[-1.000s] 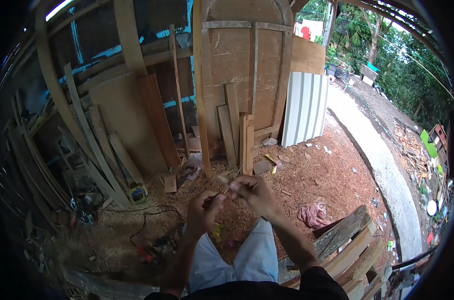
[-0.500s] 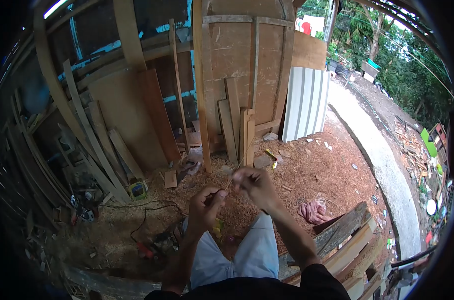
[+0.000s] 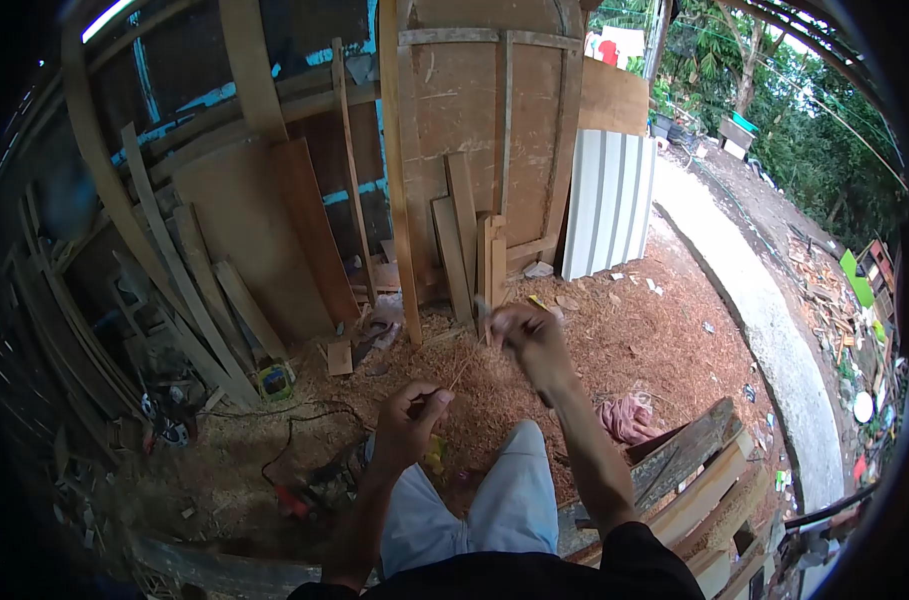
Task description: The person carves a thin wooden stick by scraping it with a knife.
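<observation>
My left hand (image 3: 412, 418) is closed in a pinch above my left knee. A thin, light brown strand (image 3: 460, 372) runs up and away from its fingertips; whether it is string or a wood sliver I cannot tell. Farther forward and to the right, my right hand (image 3: 530, 342) is also closed, its fingertips smeared by motion. A small pale blur shows at those fingertips, too unclear to name. Whether the strand reaches my right hand is not visible. Both hands are in the air over the shaving-covered ground (image 3: 614, 330).
Boards (image 3: 314, 235) lean against the wall ahead, beside a white corrugated sheet (image 3: 608, 205). A red-and-black power tool (image 3: 296, 502) with a cord lies at lower left. Planks (image 3: 689, 460) and a pink cloth (image 3: 627, 418) lie to the right.
My right hand has moved a little right and forward, widening the gap between the hands. The left hand has stayed almost in place, still pinching the strand.
</observation>
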The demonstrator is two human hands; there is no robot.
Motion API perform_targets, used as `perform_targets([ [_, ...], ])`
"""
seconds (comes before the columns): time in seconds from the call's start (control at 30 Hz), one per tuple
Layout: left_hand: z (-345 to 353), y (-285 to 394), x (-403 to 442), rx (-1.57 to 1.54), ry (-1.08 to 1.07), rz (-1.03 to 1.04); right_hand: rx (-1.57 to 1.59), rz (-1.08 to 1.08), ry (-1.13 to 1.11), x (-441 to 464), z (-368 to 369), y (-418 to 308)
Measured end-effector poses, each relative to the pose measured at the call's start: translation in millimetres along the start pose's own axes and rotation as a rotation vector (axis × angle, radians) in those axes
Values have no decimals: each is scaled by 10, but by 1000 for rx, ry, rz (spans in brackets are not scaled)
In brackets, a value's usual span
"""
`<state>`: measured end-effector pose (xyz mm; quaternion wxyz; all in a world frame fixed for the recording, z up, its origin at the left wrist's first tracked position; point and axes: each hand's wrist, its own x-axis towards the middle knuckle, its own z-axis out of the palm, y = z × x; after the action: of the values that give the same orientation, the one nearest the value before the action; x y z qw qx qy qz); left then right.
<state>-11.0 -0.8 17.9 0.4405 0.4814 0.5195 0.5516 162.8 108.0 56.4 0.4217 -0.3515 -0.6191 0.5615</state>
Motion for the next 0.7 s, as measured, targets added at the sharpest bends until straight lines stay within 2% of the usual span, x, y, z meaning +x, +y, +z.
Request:
perform_targets([
  [0.1,-18,19,-35,-12,-36,-58,30,-33,106,60,-73,-25],
  [0.17,-25,29,-22,-70,-30,-97,-24,-6,28,-36,44,-115],
  [0.23,-42,57,-10,-91,-50,-144,51,71,-4,-58,72,-100],
  [0.3,-84,46,-41,-103,-63,-201,127,71,92,1,-36,-71],
  [0.33,-101,25,-48,-159,-80,-223,217,-6,84,80,-93,-3],
  [0.5,-253,-154,-35,-310,-86,-267,182,-16,262,157,-302,-19],
  [0.57,-262,-143,-3,-329,-41,-239,51,-4,170,32,-156,-61],
  [0.67,-123,-36,39,-323,-35,-215,25,131,-149,-207,224,-53],
  [0.7,-80,-46,47,-323,-39,-215,24,131,-146,-238,293,-16],
])
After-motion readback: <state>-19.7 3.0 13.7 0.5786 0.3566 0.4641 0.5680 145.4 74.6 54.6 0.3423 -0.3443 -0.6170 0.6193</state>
